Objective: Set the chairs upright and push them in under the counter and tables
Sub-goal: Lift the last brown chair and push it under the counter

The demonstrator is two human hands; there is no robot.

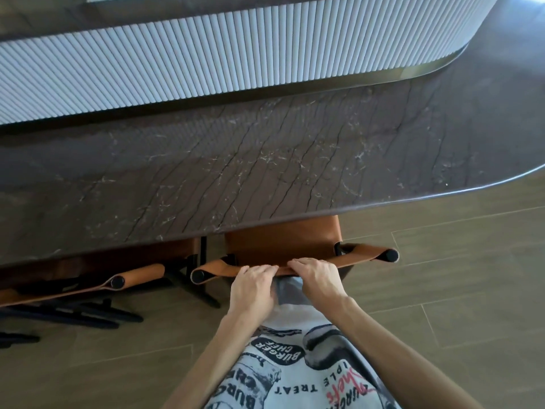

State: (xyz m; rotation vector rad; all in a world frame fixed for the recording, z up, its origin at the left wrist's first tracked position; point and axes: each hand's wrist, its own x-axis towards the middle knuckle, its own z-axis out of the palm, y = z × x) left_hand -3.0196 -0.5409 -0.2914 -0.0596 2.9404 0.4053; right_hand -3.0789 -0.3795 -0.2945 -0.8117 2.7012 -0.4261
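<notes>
A tan leather chair [280, 246] stands upright in front of me, its seat partly under the dark marble counter [265, 160]. My left hand [253, 287] and my right hand [317, 283] lie side by side on the top edge of its backrest, fingers curled over the leather. A second tan chair [138, 277] stands to the left, its seat tucked under the counter, black legs showing on the floor.
The counter's rounded end curves away at the right. Behind it rises a white ribbed wall [206, 63]. Wood-look floor tiles [442, 276] spread to the right and behind the chairs. Black chair feet [73, 314] stick out at the lower left.
</notes>
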